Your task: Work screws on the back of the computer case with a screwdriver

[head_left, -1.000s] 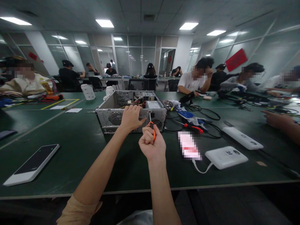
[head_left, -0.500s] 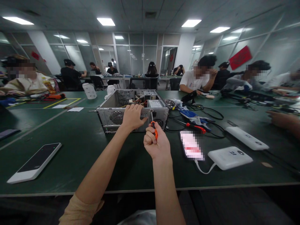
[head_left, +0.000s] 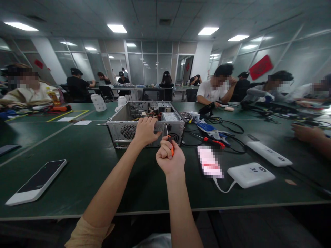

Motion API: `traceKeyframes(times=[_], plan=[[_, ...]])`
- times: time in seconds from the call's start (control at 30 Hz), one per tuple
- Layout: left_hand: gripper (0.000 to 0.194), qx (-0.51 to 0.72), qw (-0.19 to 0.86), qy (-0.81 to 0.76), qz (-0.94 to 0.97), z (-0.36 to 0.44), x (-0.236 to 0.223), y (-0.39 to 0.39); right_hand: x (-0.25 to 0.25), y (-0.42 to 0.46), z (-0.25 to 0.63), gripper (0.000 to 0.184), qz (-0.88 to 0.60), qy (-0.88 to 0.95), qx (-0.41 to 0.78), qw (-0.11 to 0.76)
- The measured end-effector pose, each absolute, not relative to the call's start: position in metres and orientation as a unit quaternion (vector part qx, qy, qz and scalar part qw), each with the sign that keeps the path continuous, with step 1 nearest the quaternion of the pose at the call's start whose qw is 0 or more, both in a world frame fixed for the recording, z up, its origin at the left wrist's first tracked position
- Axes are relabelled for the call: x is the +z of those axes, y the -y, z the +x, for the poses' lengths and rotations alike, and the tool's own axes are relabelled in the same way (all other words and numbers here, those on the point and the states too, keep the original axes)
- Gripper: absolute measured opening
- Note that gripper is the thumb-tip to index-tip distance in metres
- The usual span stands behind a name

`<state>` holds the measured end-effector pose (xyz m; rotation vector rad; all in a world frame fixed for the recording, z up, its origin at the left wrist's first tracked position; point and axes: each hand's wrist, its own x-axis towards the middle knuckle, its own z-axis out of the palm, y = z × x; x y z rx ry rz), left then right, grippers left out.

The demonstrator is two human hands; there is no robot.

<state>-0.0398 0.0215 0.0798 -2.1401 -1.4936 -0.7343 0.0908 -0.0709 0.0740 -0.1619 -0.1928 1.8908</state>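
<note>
An opened computer case (head_left: 121,124) lies on the green table, its back panel with vent holes towards me. My left hand (head_left: 146,131) grips the near top edge of the case, fingers over the rim and thumb out to the right along the panel. My right hand (head_left: 170,155) is closed round the orange and black handle of a screwdriver (head_left: 172,149). The shaft points up and away, its tip at the panel's upper edge by the power supply (head_left: 168,117). Any screw at the tip is too small to make out.
Right of the case lie a red-handled screwdriver (head_left: 214,142), blue and white gloves (head_left: 208,129) and black cables. Nearer are a lit phone (head_left: 210,162) and a white power bank (head_left: 252,175) joined by a cord. A white device (head_left: 37,182) lies left. Co-workers sit around; one's hand (head_left: 303,132) shows right.
My right hand has turned slightly with the screwdriver, and less of its handle shows. My left hand keeps its place on the case. The whole view has shifted a little.
</note>
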Motion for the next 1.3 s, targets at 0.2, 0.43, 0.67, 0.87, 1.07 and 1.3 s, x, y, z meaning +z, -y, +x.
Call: traceKeyframes(times=[0.2,0.43,0.67,0.87,1.07,1.3], plan=[[0.043,-0.260,0.209,0.541,-0.772,-0.040,0.080,-0.021,0.069,0.069,0.090,0.030,-0.144,0.098,0.785,0.594],[0.042,-0.263,0.209,0.537,-0.774,-0.041,0.079,-0.022,0.062,0.063,0.078,0.021,-0.319,0.207,0.664,0.644],[0.044,-0.260,0.206,0.540,-0.773,-0.040,0.080,-0.022,0.063,0.066,0.086,0.023,-0.578,0.453,0.258,0.627],[0.041,-0.261,0.210,0.540,-0.772,-0.040,0.079,-0.022,0.071,0.074,0.095,0.004,-0.593,0.490,0.134,0.625],[0.040,-0.265,0.213,0.538,-0.772,-0.040,0.079,-0.022,0.059,0.070,0.097,0.015,-0.566,0.505,0.092,0.645],[0.040,-0.264,0.214,0.540,-0.770,-0.041,0.078,-0.023,0.054,0.071,0.101,0.030,-0.530,0.507,0.095,0.673]])
